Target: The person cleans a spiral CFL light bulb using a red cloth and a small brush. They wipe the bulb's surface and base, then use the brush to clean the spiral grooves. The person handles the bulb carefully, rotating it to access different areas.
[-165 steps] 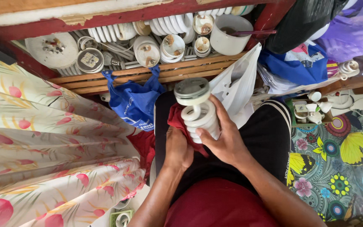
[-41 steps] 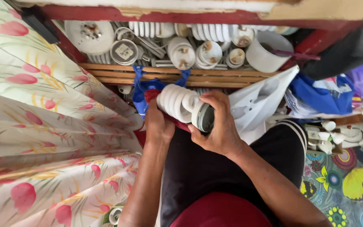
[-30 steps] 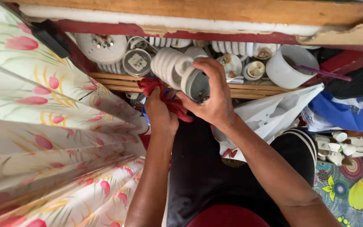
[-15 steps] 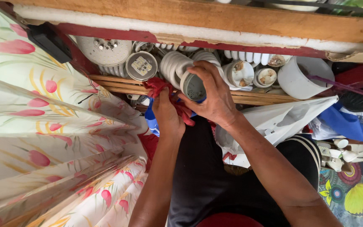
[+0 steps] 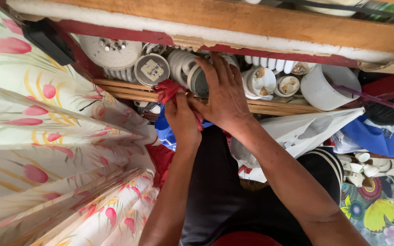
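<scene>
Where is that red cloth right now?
In the head view, the red cloth is bunched in the left hand, left of centre at the wooden shelf's front edge, just below the white spiral bulbs under the right hand.

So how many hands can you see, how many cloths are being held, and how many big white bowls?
Hands: 2 (left hand, right hand)
Held cloth: 1
Bowl: 1
Total: 4

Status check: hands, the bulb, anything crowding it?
Right hand pressing spiral bulb onto shelf. Left hand gripping red cloth. Other bulbs packed tight either side.
</scene>
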